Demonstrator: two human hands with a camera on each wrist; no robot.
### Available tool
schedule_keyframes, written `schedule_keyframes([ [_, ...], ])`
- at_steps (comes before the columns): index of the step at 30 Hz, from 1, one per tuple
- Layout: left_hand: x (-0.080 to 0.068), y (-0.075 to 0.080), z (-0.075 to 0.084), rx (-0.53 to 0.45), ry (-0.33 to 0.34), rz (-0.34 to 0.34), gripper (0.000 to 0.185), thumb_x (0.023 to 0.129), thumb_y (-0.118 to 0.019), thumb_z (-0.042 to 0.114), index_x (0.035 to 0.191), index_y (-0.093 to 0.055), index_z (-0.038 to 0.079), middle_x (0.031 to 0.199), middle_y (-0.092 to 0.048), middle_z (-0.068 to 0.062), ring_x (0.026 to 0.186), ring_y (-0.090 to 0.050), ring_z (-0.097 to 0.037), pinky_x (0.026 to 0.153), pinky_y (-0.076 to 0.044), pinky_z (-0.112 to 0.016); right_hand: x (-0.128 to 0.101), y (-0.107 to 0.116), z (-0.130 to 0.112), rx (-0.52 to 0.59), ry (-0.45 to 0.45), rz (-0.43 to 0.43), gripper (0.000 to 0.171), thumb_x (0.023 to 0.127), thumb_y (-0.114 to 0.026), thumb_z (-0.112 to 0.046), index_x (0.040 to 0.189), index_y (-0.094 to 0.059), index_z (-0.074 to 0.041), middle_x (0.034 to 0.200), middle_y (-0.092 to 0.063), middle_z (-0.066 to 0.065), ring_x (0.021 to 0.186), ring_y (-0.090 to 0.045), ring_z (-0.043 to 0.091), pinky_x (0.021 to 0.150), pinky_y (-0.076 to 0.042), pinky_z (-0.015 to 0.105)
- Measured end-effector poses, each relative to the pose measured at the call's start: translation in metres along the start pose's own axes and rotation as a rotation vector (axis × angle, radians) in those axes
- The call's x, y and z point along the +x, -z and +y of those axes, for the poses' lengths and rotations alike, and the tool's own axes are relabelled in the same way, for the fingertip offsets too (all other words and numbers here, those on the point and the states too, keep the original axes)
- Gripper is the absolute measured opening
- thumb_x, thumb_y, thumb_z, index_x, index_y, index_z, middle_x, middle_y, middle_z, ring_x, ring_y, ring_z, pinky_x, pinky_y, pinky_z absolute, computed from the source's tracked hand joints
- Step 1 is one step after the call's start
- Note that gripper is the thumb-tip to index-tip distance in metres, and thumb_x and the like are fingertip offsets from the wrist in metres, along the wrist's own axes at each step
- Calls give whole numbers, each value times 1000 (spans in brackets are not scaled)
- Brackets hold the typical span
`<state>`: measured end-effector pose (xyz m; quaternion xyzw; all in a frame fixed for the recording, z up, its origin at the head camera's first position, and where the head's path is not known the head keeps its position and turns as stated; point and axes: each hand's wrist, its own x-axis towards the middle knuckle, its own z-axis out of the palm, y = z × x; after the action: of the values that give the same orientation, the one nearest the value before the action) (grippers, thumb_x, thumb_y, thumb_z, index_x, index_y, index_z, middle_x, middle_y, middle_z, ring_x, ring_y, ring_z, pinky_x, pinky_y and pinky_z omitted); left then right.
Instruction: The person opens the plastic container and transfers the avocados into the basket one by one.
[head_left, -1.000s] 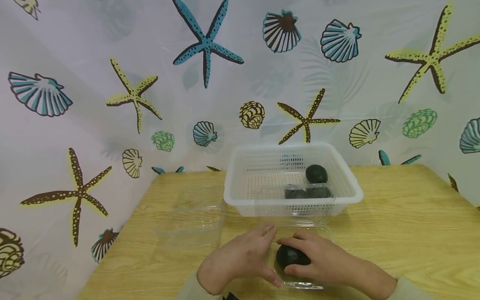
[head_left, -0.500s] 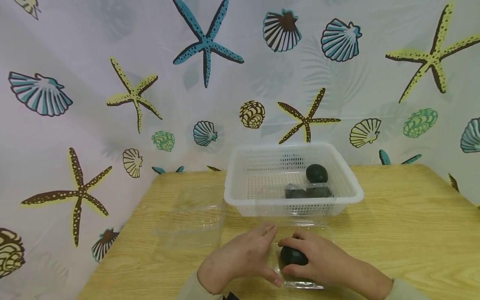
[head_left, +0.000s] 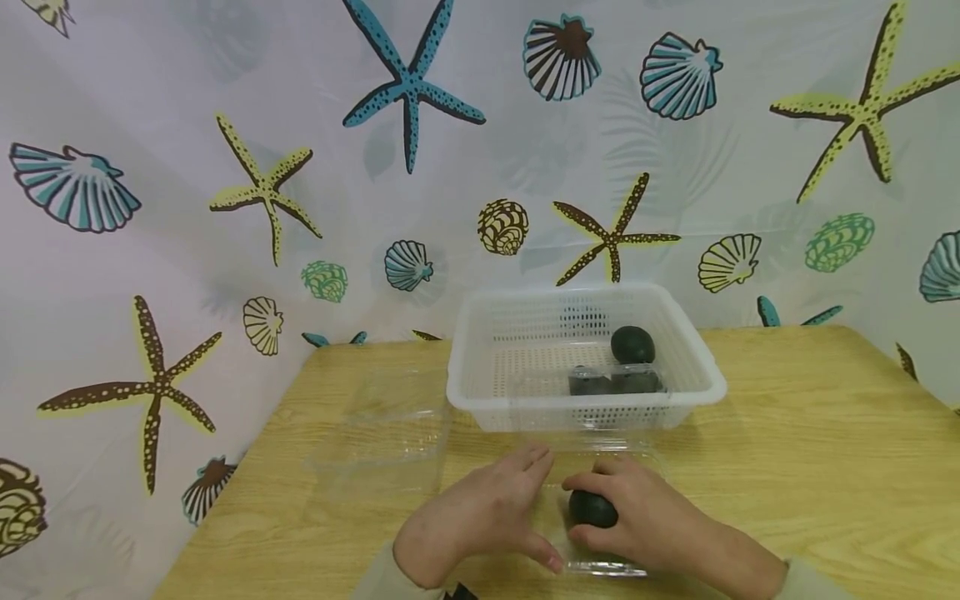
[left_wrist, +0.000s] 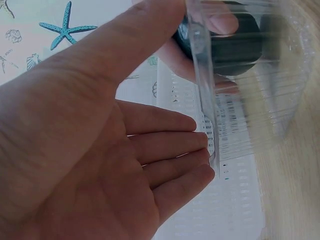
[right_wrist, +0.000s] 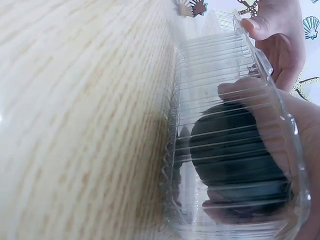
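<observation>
In the head view, my right hand (head_left: 641, 517) grips a dark green avocado (head_left: 592, 508) inside a clear plastic clamshell box (head_left: 606, 569). The right wrist view shows the avocado (right_wrist: 227, 145) through the ribbed side wall, with fingers and thumb around it. The box's hinged lid (head_left: 540, 417) stands raised at the back. My left hand (head_left: 476, 517) is at the left side of the box, fingers straight and thumb spread. In the left wrist view, the fingertips of that hand (left_wrist: 100, 150) are right at the box's rim (left_wrist: 202, 70).
Behind the box stands a white perforated basket (head_left: 708, 379) holding several dark avocados (head_left: 632, 344), some seen through the lid. Another clear plastic box (head_left: 382, 454) sits open at the left of the wooden table (head_left: 810, 433). A patterned curtain hangs behind.
The right hand has shifted the avocado slightly right within the box, keeping its grip. The left hand has stayed in place.
</observation>
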<state>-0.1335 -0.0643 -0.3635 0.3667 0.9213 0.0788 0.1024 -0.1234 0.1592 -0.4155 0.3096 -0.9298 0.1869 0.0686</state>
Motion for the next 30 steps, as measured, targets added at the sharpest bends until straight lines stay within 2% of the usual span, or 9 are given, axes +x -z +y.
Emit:
schedule_keyframes([
  [7,0,1,0,-7,14,-15,113,69,-79,62,153,-33,2,161,-32,-13,149,-32,-22,117,-38,-35,0,3,0,42,12,20,39,84,-74,-48,116,-70,-27,97,-58,-14,84,-52,2,69,-48,23],
  [15,0,2,0,2,11,-18,113,70,-78,63,153,-33,2,161,-32,-13,149,-32,-22,117,-38,-35,-1,3,0,101,50,100,35,84,-77,-40,116,-70,-27,104,-60,-16,88,-55,0,71,-51,22],
  [20,1,1,0,5,6,-16,113,69,-78,64,153,-34,2,161,-33,-12,149,-32,-21,117,-39,-34,-1,4,1,143,37,122,38,84,-77,-42,117,-69,-26,107,-61,-16,90,-58,1,72,-53,23],
  [30,1,0,0,3,18,-8,114,68,-79,64,153,-35,2,160,-34,-13,148,-34,-22,116,-39,-35,-3,12,3,152,42,161,39,84,-78,-41,120,-67,-28,114,-61,-14,95,-60,6,74,-54,25],
])
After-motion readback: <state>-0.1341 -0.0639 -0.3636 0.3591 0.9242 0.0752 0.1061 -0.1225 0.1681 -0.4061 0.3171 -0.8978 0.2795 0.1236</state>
